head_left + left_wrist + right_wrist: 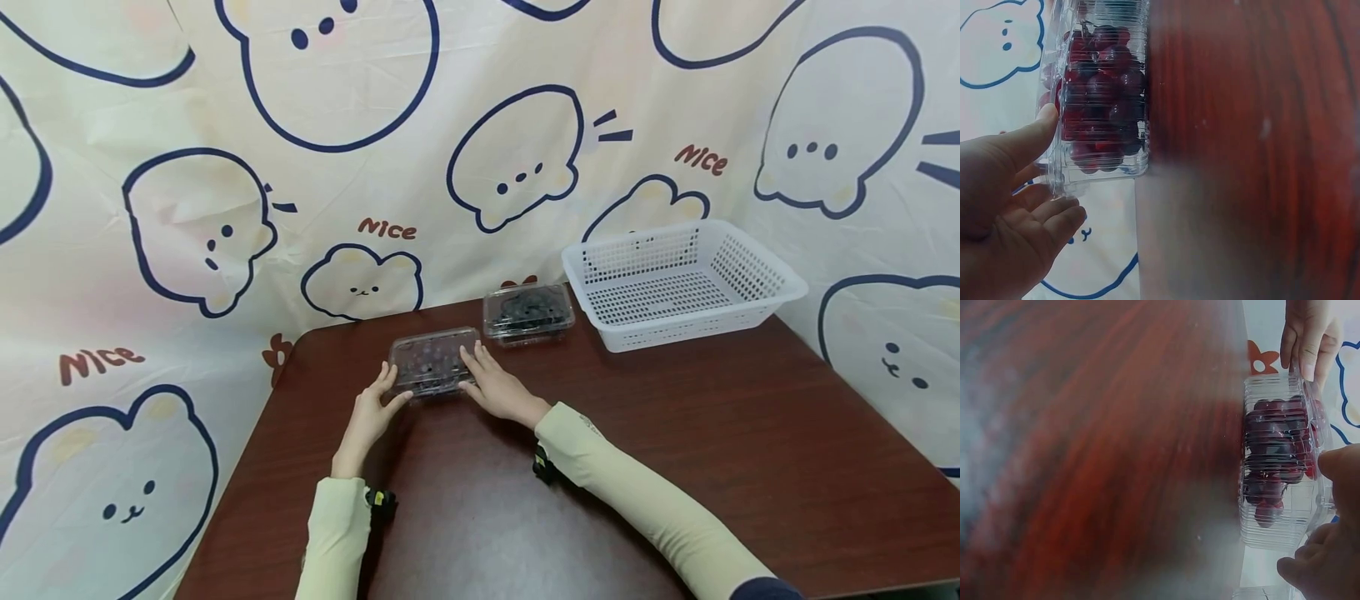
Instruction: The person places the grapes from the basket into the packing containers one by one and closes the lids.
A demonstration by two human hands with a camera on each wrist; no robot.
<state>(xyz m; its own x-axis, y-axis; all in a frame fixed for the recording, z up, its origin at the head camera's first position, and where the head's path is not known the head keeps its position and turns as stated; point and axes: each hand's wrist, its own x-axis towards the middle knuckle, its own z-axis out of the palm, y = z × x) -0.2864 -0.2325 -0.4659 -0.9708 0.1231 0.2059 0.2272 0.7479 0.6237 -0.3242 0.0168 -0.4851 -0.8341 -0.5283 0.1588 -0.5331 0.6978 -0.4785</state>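
A lidded clear plastic box [431,360] of dark red round fruit, looking like grapes [1107,81], sits on the table towards the back. My left hand [367,419] holds its left end, thumb on the lid's rim and the other fingers around the corner. At the opposite end, my right hand [501,390] grips the box, its thumb against the rim in the right wrist view. The lid looks closed. Part of the right hand's fingers is hidden behind the box in that view.
Behind and to the right stands a second clear plastic box [528,313] with dark contents. A white perforated basket [682,321] is at the back right of the brown table [637,442]. A patterned cloth [420,192] hangs behind the table.
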